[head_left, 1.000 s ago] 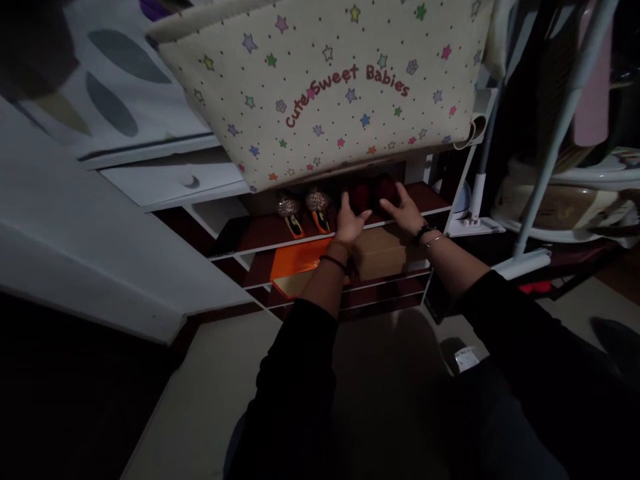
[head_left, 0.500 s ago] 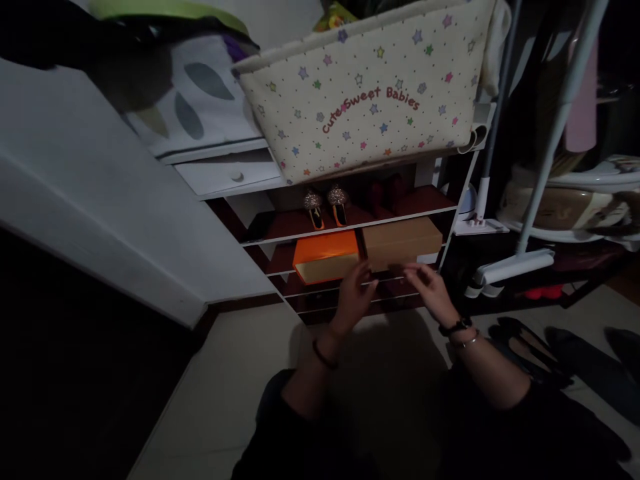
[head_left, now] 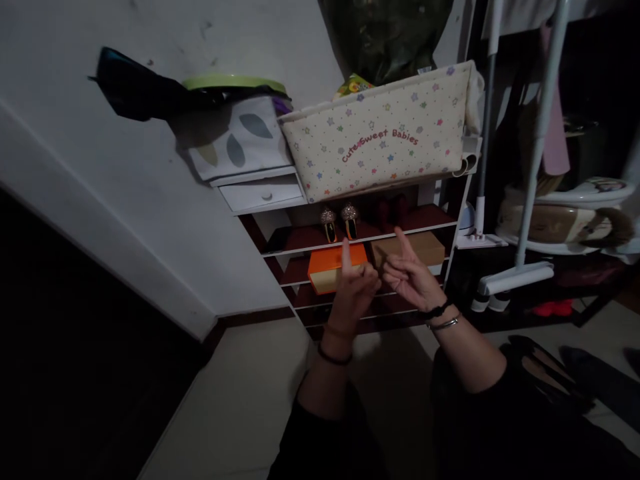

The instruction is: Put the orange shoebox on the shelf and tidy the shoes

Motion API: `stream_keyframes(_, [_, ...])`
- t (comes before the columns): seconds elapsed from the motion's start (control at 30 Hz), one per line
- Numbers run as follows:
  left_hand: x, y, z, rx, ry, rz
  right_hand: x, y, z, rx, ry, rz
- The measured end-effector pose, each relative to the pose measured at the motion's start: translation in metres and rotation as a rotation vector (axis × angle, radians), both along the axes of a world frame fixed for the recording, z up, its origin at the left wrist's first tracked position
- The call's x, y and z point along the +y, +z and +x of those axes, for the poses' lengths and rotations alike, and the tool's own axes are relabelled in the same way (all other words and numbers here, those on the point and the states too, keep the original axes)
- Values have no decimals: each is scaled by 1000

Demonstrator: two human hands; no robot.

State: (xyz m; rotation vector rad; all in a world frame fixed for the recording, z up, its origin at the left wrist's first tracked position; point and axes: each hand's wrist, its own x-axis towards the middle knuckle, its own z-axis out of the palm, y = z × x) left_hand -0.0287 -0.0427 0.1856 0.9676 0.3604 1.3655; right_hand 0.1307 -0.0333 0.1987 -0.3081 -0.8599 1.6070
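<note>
A: Start with the orange box (head_left: 336,267). Where does it sit?

B: On the second shelf of the shoe rack (head_left: 360,237), just left of a brown box (head_left: 411,248). Above them, on the top shelf, stand a pair of glittery shoes (head_left: 339,220) and something dark red that I cannot make out in this light.

A: And the hands?

B: Both are raised in front of the rack, empty and apart from everything. The left hand (head_left: 354,288) is loosely curled with one finger pointing up; the right hand (head_left: 410,275) is half open, fingers bent, one finger extended. Neither touches a box or a shelf.

A: What could go wrong from here?

B: My guess is the orange box. It looks to jut past the shelf edge at an angle, so a careless brush from the left hand might tip it off onto the floor (head_left: 240,400).

A: Anything overhead?

B: The fabric basket (head_left: 380,133) printed with stars sits on top of the rack and overhangs the front. It seems to lean, so a knock to the rack could slide it forward. The room is dim, which makes misjudging a reach more likely. The mop (head_left: 515,273) standing just right of the rack could also be bumped by the right elbow.
</note>
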Motion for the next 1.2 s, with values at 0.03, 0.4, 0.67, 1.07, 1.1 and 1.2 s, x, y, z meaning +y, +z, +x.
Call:
stream_keyframes(0.03, [-4, 12, -1, -16, -37, 78, -5, 12, 3, 5, 25, 117])
stream_keyframes(0.4, [0, -8, -16, -28, -295, 430, -12, -29, 17, -47, 162, 495])
stream_keyframes(0.67, [-8, -3, -21, 29, -290, 371, -22, -20, 35, -128, 55, 489])
stream_keyframes(1.07, [-33, -135, 13, 426, 116, -121, -14, -155, -10, -921, -469, 104])
stream_keyframes(1.1, [-34, -152, 12, 549, 174, -145, -17, -169, -17, -981, -442, 103])
stream_keyframes(1.2, [-36, -184, -1, 697, 265, -180, -22, -194, -37, -1189, -346, 114])
